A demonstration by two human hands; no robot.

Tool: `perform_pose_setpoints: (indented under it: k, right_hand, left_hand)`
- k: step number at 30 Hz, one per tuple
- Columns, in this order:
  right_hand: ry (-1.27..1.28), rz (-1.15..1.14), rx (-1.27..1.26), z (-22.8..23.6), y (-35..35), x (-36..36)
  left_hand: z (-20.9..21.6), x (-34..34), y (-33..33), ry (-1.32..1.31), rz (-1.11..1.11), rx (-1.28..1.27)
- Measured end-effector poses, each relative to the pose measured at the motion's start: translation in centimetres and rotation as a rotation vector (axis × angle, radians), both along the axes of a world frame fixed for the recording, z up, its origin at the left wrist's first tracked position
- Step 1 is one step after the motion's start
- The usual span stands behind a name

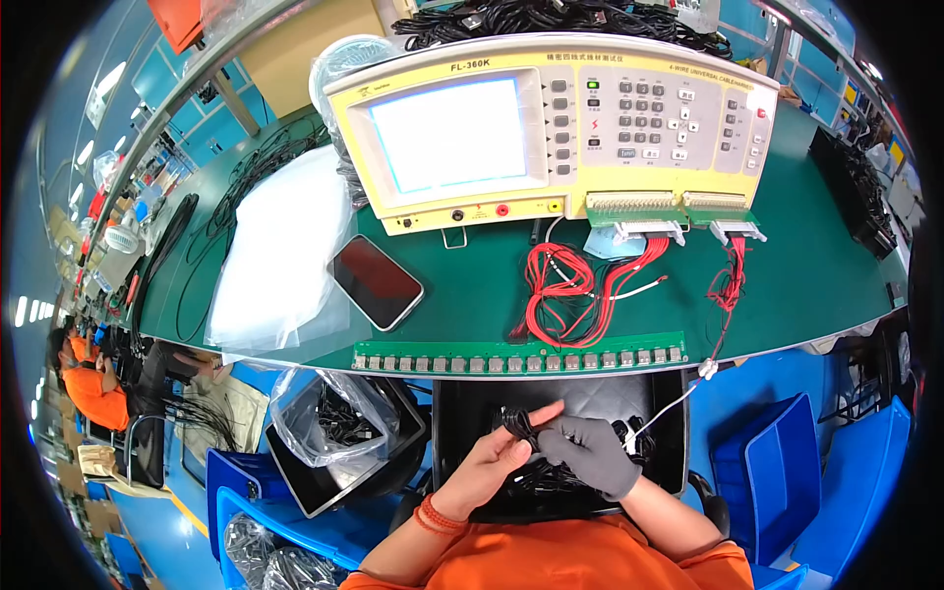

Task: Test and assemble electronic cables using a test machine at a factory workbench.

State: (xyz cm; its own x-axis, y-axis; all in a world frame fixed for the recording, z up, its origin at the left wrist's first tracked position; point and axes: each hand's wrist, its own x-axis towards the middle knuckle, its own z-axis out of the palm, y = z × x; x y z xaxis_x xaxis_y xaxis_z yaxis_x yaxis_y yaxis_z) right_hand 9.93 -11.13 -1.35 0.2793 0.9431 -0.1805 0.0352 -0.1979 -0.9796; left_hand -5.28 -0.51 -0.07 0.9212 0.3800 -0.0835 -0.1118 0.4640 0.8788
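Observation:
A small coiled black cable [518, 423] is held between my two hands over a black tray [455, 418] in front of me. My bare left hand [494, 460], with an orange bead bracelet at the wrist, is closed around the coil, its index finger stretched out. My right hand [593, 456], in a grey glove, pinches the coil's right side with its fingertips. More black cables [546, 482] lie in the tray beneath my hands, partly hidden by them. A thin white cord [669, 403] runs from the table edge down beside my right hand.
On the green table [472, 285] stand a yellow-and-white cable tester [659, 172], red wires [560, 305], a phone [378, 283], plastic bags [280, 256] and a socket strip [521, 362]. A lined box [413, 442] sits left, blue bins [767, 472] right. Another person [96, 388] sits far left.

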Motion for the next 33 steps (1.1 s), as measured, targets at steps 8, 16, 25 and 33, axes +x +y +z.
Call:
perform_pose_setpoints:
  k: [8,16,25,33]
  right_hand:
    - [-1.044,-0.237,0.489,1.9,0.5,-0.4]
    - [-0.947,0.008,0.439,1.2,-0.1,-1.0]
    - [-0.573,-0.345,0.341,1.2,-0.1,-3.0]
    - [-0.157,-0.221,0.311,3.5,-0.4,0.3]
  left_hand:
    - [0.3,0.1,-0.2,0.028,0.166,-0.143]
    - [-1.6,-0.1,0.9,-0.087,0.238,-0.498]
    - [0.6,0.9,-0.9,0.115,0.454,-0.201]
    - [1.2,-0.5,0.0,0.186,0.246,0.024]
